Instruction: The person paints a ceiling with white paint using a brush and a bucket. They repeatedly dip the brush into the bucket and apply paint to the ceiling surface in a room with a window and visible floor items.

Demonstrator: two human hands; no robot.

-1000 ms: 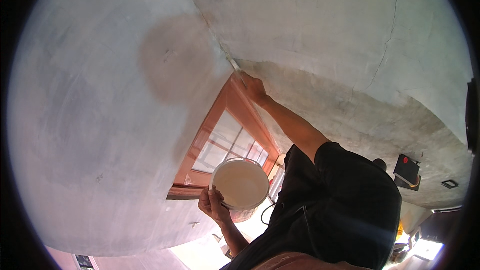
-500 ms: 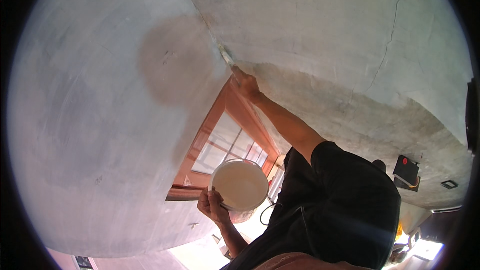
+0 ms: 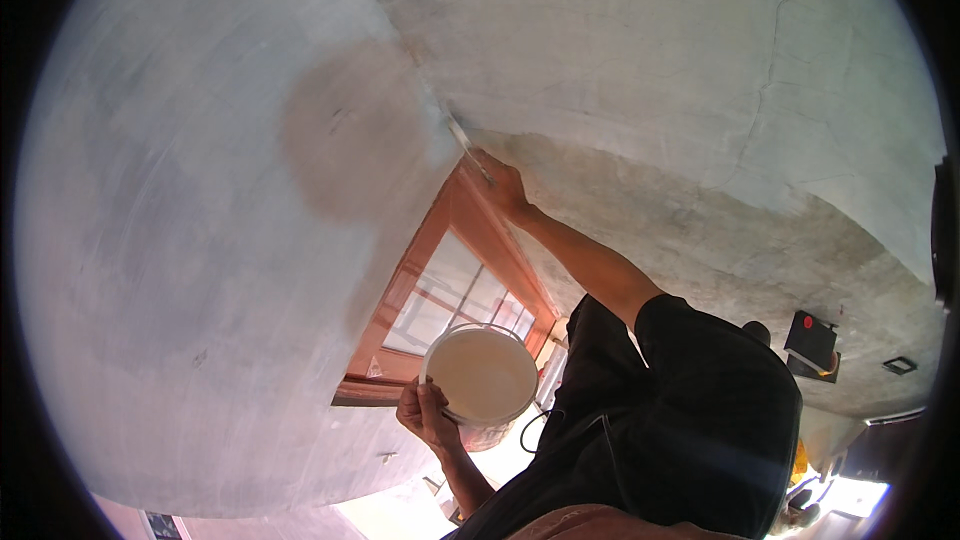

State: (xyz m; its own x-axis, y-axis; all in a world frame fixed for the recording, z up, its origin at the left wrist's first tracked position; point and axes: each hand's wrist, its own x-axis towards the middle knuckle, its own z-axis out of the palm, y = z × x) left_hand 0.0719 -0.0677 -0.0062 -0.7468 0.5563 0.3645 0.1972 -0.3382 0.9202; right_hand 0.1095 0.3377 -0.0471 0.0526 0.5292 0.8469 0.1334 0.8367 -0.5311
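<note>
My right hand (image 3: 503,183) is raised, its fingers closed around the handle of a paintbrush (image 3: 457,130). The brush's pale head touches the corner line where two grey plastered walls meet, just above a reddish-brown wooden window frame (image 3: 440,212). Lower down, my left hand (image 3: 428,414) grips the rim of a round bucket (image 3: 487,427) at its left side. Cream-coloured liquid (image 3: 484,375) lies inside the bucket, and a thin wire handle arches along its far rim.
The left wall (image 3: 180,240) carries a brownish damp-looking patch (image 3: 350,130). On the right wall, pale coating (image 3: 640,50) meets a darker, rougher band (image 3: 640,180). A black box with a red dot (image 3: 810,343) and a small dark fitting (image 3: 899,366) are at the right.
My right hand and the brush have moved slightly down along the corner. My left hand and the bucket stay nearly in place.
</note>
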